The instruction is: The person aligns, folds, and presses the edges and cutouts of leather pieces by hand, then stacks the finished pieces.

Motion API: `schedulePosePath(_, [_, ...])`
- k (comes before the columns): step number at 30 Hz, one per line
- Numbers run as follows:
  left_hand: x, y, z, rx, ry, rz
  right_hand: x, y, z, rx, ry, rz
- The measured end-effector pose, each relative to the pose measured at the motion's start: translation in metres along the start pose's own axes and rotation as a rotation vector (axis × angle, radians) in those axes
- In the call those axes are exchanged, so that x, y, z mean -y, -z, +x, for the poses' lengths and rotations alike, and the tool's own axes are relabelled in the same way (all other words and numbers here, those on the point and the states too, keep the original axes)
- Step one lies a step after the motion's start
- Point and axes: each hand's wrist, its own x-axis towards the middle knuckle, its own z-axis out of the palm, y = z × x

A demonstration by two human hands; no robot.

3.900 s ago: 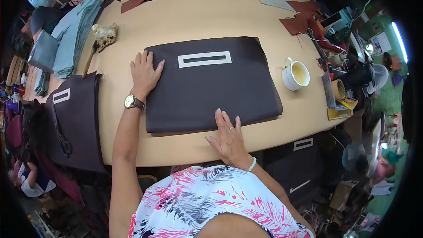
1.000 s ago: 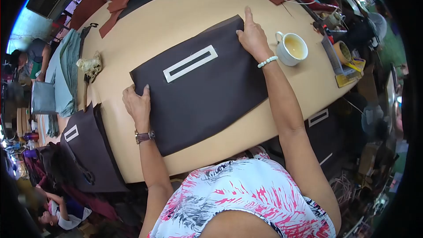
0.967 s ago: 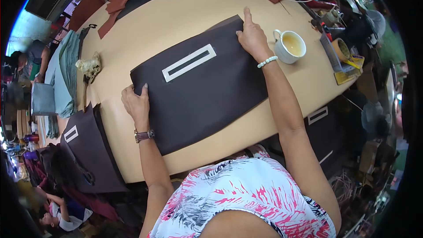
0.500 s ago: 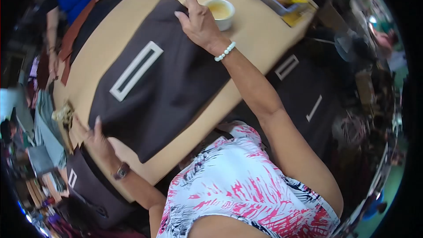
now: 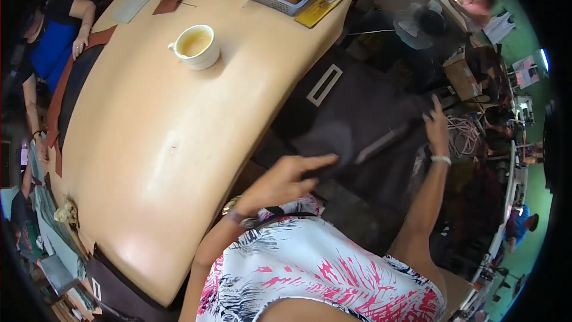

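Note:
A dark brown panel (image 5: 411,137), blurred by motion, lies between my hands to the right of the table; its pale strip (image 5: 381,143) is smeared. My left hand (image 5: 283,182) is at the panel's near left, index finger stretched out and thumb apart. Past the far right side of the panel, my right hand (image 5: 438,128) has its thumb and fingers apart; whether it touches the edge cannot be made out. Just beyond, another dark panel with a white rectangular frame (image 5: 325,84) shows beside the table edge.
On the tan table (image 5: 173,125) stands a cup of yellowish drink (image 5: 196,46). A grey basket (image 5: 286,1) with tape and tools sits at its far corner. Across the table a person in a blue apron (image 5: 50,53) rests hands on brown and black pieces. Coiled cable (image 5: 465,134) lies right.
Both hands have swung right, off the table. The dark panel that lay under them on the table has moved over to the right side. My view has turned right too.

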Motion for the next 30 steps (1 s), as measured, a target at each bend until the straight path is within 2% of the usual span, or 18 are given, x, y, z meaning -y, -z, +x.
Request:
schedulePosePath(1, [0.01,-0.016,0.019,0.083,-0.049,-0.061,-0.039,0.019,-0.004,-0.009,0.037,-0.142])
schedulePosePath(3, [0.026,-0.05,0.044,0.123,-0.237,-0.066,-0.076,0.06,-0.009,0.053,-0.205,-0.009])
schedulePosePath(4, [0.01,-0.048,0.052,0.312,-0.008,-0.087,-0.091,0.071,-0.003,0.034,-0.16,-0.04])
schedulePosePath(5, [0.014,-0.054,0.057,0.25,-0.027,-0.082,-0.106,0.077,0.004,0.015,-0.116,-0.069])
schedulePosePath(7, [0.032,-0.07,0.058,0.124,-0.057,-0.067,-0.086,0.07,0.027,0.024,-0.11,-0.226])
schedulePosePath(8, [0.04,-0.073,0.058,0.077,-0.034,-0.053,-0.072,0.063,0.043,0.029,-0.106,-0.301])
schedulePosePath(10, [0.087,-0.084,0.064,-0.142,-0.108,0.048,-0.074,0.017,0.079,0.023,0.025,-0.245])
schedulePosePath(11, [0.09,-0.082,0.065,-0.164,0.005,0.087,-0.097,-0.018,0.104,-0.031,0.234,-0.336])
schedulePosePath(12, [0.094,-0.08,0.065,-0.18,0.12,0.124,-0.058,-0.035,0.108,0.044,0.066,-0.252])
schedulePosePath(13, [0.102,-0.08,0.065,-0.192,0.123,0.144,-0.049,-0.061,0.119,0.043,0.058,-0.236])
schedulePosePath(17, [0.133,-0.084,0.07,-0.205,0.148,0.187,-0.046,-0.151,0.154,0.083,0.113,-0.285])
schedulePosePath(21, [0.14,-0.087,0.071,-0.213,0.148,0.217,-0.027,-0.181,0.169,0.018,0.173,-0.349])
schedulePosePath(24, [0.13,-0.078,0.068,-0.158,0.289,-0.041,-0.02,-0.192,0.173,0.012,0.18,-0.336])
schedulePosePath(27, [0.149,-0.08,0.069,-0.239,0.32,-0.246,-0.019,-0.203,0.167,0.054,0.129,-0.367])
schedulePosePath(28, [0.143,-0.075,0.068,-0.223,0.428,-0.286,-0.017,-0.206,0.164,0.067,0.107,-0.387])
schedulePosePath(30, [0.127,-0.061,0.068,-0.187,0.639,-0.366,-0.005,-0.206,0.15,-0.049,0.097,-0.338])
